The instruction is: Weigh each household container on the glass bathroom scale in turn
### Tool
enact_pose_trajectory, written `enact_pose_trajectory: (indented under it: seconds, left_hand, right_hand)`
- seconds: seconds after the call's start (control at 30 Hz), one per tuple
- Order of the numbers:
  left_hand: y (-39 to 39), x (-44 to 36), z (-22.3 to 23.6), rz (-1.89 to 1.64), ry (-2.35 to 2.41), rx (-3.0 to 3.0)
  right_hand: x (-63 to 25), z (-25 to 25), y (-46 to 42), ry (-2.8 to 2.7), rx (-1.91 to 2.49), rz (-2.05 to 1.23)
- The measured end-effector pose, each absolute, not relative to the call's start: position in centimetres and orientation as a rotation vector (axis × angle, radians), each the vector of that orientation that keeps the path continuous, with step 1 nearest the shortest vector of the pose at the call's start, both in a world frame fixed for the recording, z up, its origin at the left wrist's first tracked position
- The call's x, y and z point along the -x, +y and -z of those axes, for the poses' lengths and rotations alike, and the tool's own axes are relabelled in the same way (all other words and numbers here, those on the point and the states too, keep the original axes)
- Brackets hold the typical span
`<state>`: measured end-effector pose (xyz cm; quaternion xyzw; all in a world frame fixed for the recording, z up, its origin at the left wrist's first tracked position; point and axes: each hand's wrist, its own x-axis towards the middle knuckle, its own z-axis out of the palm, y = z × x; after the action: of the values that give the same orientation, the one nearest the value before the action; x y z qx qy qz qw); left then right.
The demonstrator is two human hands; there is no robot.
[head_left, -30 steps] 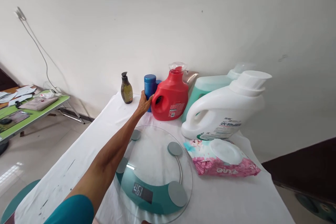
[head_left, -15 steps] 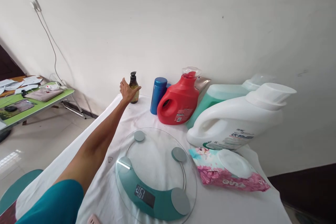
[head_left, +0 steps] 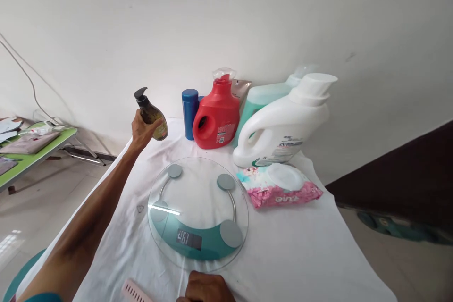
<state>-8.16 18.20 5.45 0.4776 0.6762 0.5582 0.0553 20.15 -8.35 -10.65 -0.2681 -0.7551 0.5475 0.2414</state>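
My left hand is wrapped round a dark pump bottle with a black pump head and a yellowish label. It holds the bottle tilted to the left, near the back left of the cloth-covered table. My right hand shows at the bottom edge as a closed fist, just in front of a round glass scale; nothing shows in it, though its palm side is hidden. Digits are lit on the scale's display, and its glass platform carries nothing. Left of the fist lies a pink slotted object, partly cut off by the frame.
Along the wall stand a blue cylindrical container, a red detergent jug, a green jug and a leaning white jug. A pack of wipes lies right of the scale. A low green table stands at the left.
My left hand has closed round the pump bottle, lifted it and tilted it left. My right hand has come into view at the bottom. The view has shifted right.
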Motion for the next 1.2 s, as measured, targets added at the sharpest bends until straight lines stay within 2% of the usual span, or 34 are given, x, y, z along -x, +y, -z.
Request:
enact_pose_trajectory:
  seconds: [0.17,0.33,0.53,0.77,0.9,1.03,1.2]
  left_hand:
    - [9.1,4.6,-7.9,-1.543,1.822,-1.749]
    - [3.3,0.0,-6.6,-1.339,1.595,-1.747]
    - [2.1,-2.3,-4.1,-1.257,1.544,-1.776]
    - [1.2,-2.2,-4.3,-1.186,1.495,-1.873]
    - [0.1,0.3,-2.8,-1.375,1.416,-1.737]
    - [-0.2,3.4,0.6,-1.672,1.667,-1.479]
    - [-0.3,4.7,3.1,-1.723,1.806,-1.405]
  right_hand:
    - [-21.1,6.4,-8.3,-2.001,0.739,-1.494]
    - [-21.4,4.9,-8.2,-2.011,0.752,-1.484]
    - [-21.4,5.1,-8.3,-1.992,0.726,-1.461]
    - [-21.5,4.9,-8.2,-1.967,0.701,-1.456]
    - [-21.5,4.9,-8.2,-1.956,0.701,-1.466]
    - [-21.6,5.0,-8.2,-1.968,0.700,-1.445]
    - [-21.5,5.2,-8.2,-1.975,0.686,-1.427]
